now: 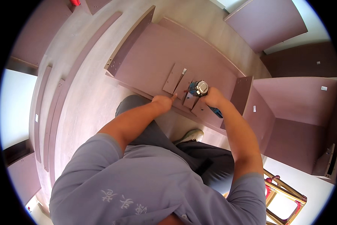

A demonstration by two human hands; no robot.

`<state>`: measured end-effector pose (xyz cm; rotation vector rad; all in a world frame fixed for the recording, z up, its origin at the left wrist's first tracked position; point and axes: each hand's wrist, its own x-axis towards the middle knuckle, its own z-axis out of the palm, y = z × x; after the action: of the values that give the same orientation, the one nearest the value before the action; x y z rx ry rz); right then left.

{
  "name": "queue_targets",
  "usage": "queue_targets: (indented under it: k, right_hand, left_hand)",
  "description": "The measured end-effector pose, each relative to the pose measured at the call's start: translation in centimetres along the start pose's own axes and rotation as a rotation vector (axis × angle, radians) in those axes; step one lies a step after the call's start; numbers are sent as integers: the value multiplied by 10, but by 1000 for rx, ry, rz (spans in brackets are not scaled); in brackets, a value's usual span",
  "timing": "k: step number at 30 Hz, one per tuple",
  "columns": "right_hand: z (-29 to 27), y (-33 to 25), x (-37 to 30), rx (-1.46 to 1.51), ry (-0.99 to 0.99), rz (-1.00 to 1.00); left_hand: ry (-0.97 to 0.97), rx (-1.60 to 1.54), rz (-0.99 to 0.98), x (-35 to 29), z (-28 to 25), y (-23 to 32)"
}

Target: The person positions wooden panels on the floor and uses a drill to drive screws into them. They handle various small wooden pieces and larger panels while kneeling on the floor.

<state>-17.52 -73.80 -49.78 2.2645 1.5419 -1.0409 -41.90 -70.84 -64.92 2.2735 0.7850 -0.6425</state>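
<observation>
My right hand (pixel 212 98) is wrapped round the handle of a blue cordless drill (pixel 198 88), held above several small mauve boards. My left hand (pixel 163 103) is at the near edge of a large mauve panel, index finger stretched out. That fingertip touches or nearly touches the near end of a small board (pixel 181 87); the other fingers are mostly hidden. Left of it lies another small board (pixel 172 79), and a further one (pixel 207 114) lies right of the drill. All rest on the large panel (pixel 153 48), which has raised boards at both ends.
An open mauve cabinet box (pixel 295 131) stands at the right, near a gold frame with red fittings (pixel 284 195). Long narrow strips (pixel 86 45) lie on the floor at left. Another panel (pixel 266 22) stands at the far right. My shoe (pixel 192 135) is near the panel's front edge.
</observation>
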Motion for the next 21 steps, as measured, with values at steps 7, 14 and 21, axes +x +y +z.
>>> queue_targets:
  k: [7,14,21]
  right_hand:
    - [-37,-1,-55,84,67,-77]
    - [11,6,-107,587,-38,-86]
    - [10,-35,-105,708,-90,-40]
  left_hand:
    - [266,-615,38,10,40,-20]
    - [84,-1866,-5,-8,49,-49]
    - [98,-1758,176,-13,34,-45]
